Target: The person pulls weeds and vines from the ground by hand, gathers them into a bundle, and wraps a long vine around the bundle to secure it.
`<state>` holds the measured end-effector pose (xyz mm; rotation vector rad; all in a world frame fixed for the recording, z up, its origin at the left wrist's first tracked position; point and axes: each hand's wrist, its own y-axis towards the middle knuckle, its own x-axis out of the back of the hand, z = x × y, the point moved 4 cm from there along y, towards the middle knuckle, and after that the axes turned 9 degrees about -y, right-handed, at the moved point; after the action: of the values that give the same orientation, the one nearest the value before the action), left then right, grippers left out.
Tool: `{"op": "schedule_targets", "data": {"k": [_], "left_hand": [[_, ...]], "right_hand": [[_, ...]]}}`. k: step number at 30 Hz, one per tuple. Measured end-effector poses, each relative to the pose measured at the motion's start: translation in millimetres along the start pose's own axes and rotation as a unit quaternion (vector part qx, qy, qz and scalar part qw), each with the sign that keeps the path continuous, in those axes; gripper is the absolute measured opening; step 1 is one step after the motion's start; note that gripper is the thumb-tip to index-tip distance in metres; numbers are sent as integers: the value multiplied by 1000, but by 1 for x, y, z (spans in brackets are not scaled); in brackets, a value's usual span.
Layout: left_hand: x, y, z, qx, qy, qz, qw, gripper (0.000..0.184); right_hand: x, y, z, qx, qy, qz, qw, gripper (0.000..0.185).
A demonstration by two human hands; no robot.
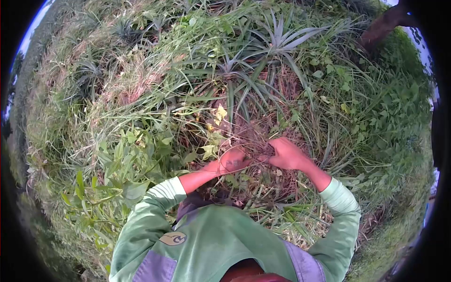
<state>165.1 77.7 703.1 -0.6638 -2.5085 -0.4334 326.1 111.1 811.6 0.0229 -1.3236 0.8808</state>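
My left hand (233, 160) is closed among thin dry stems (251, 136) close to the ground, its fingers curled inward and partly hidden. Just to its right, my right hand (286, 154) grips a tangled clump of brownish weed stems (267, 151) between thumb and fingers. The two hands are a short way apart, with loose stems running between them. Yellowing leaves (220, 115) stand right beyond my left hand. Past both hands grows a spiky plant (230, 68) with long narrow leaves, like a pineapple plant.
A larger spiky plant (278, 42) grows further out. Leafy green weeds (136, 155) crowd the left side, and long grass (155, 89) covers the slope ahead. A brown trunk or branch (383, 28) leans in at the upper right. Cut grass (300, 230) lies near my body.
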Motion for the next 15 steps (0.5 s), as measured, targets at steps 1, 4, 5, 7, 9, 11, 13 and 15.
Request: {"op": "schedule_targets", "data": {"k": [1,4,5,7,9,11,13,15], "left_hand": [[0,-1,-6,-6,9,6,1000,36],[-17,7,-3,-132,-126,17,983,31],[-15,8,-11,-78,-127,39,988,30],[5,11,-53,-113,-224,29,968,31],[16,23,-90,-148,-276,10,950,34],[7,46,-110,-233,-209,-23,949,40],[-6,68,-129,-317,-181,-55,929,44],[-14,89,-148,-186,-194,-5,963,40]], "right_hand": [[-2,-6,-1,-6,-7,-13,1000,55],[10,-20,5,-10,-2,-32,999,51],[18,-27,10,-6,10,-38,999,48],[47,-46,12,1,74,-24,997,43],[76,-78,10,6,98,-73,993,36],[108,-115,16,-7,55,-147,987,33],[133,-144,22,-14,48,-158,986,32],[146,-171,25,-7,10,-217,976,31]]}}
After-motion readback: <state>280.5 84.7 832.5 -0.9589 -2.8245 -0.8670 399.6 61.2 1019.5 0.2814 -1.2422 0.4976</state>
